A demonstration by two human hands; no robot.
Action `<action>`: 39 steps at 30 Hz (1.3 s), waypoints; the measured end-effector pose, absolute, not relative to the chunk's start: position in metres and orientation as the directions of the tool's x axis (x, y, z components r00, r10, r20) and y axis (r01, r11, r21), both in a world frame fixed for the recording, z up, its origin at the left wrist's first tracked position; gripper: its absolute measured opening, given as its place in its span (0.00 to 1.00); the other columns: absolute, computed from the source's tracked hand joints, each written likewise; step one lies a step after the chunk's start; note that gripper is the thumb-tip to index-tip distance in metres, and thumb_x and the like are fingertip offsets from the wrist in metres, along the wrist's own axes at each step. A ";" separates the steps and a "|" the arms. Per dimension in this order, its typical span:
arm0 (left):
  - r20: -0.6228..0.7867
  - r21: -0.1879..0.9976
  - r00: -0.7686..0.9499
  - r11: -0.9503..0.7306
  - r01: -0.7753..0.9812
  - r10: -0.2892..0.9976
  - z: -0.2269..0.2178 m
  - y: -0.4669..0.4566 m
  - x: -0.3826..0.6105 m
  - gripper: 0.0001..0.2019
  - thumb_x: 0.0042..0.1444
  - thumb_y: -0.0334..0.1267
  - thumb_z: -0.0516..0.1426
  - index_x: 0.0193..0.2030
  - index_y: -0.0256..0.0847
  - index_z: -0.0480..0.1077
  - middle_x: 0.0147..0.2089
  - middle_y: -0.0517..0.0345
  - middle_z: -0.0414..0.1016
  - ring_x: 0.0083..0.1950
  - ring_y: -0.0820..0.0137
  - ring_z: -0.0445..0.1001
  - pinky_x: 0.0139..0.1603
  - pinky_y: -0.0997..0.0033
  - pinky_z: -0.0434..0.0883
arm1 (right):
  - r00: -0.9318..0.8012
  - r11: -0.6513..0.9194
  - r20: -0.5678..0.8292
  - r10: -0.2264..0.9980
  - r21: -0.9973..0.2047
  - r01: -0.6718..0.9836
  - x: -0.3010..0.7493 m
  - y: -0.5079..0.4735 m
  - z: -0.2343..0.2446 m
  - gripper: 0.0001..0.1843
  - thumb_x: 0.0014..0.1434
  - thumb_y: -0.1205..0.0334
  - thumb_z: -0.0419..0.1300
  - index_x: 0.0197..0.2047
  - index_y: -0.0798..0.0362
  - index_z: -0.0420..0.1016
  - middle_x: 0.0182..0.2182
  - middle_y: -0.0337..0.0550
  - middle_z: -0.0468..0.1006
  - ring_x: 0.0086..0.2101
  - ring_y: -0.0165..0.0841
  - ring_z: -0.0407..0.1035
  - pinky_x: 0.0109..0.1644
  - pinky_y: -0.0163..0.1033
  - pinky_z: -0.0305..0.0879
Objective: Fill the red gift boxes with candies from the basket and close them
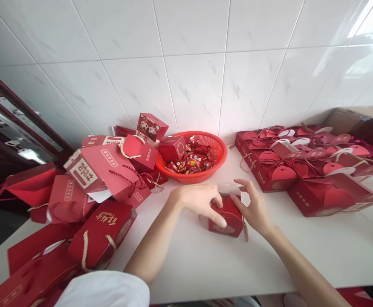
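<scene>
A small red gift box [226,230] with gold print stands on the white table in front of me. My left hand [202,202] reaches over it from the left, its thumb along the front and its fingers bent over the top. From the right, my right hand [253,209] grips the upper edge, thumb on the red lid and forefinger by a pale raised flap. Twisted cords hang at the box's sides. The inside of the box is hidden. Behind it sits an orange-red plastic basket [222,164] with small wrapped sweets [194,163] and one red box [172,148] in it.
On the left, red and pink boxes with rope handles [101,232] lie in a loose heap. Rows of red gift boxes [272,175] stand at the right, with a brown carton [346,119] behind. A tiled wall [192,89] closes the table's back.
</scene>
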State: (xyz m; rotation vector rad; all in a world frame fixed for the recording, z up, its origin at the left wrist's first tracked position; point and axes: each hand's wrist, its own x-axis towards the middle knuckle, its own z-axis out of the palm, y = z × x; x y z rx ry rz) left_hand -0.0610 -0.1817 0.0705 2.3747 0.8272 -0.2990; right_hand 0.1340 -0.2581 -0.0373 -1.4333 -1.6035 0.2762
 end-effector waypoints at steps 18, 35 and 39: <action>-0.382 0.509 0.805 -0.623 0.594 0.455 0.057 -0.160 -0.059 0.14 0.48 0.44 0.67 0.39 0.44 0.72 0.48 0.58 0.71 0.49 0.65 0.72 0.41 0.72 0.65 | -0.081 0.386 0.419 0.904 -0.723 0.573 0.147 -0.271 -0.034 0.17 0.65 0.48 0.59 0.51 0.49 0.75 0.55 0.53 0.75 0.50 0.42 0.74 0.52 0.47 0.73; -0.411 0.530 0.737 -0.518 0.672 0.536 0.057 -0.168 -0.052 0.14 0.42 0.40 0.64 0.38 0.42 0.76 0.38 0.58 0.75 0.31 0.68 0.74 0.29 0.72 0.66 | -0.289 -0.155 -0.141 0.947 -0.988 -0.025 0.163 -0.271 0.000 0.24 0.48 0.42 0.71 0.24 0.54 0.70 0.21 0.36 0.69 0.24 0.27 0.61 0.32 0.36 0.61; -0.318 0.505 0.720 -0.533 0.679 0.617 0.063 -0.175 -0.052 0.19 0.43 0.37 0.64 0.45 0.39 0.76 0.51 0.49 0.73 0.40 0.64 0.77 0.36 0.70 0.71 | -0.202 -0.065 -0.046 0.978 -0.994 -0.091 0.153 -0.258 0.028 0.19 0.49 0.47 0.71 0.37 0.53 0.77 0.27 0.39 0.75 0.25 0.28 0.65 0.35 0.38 0.65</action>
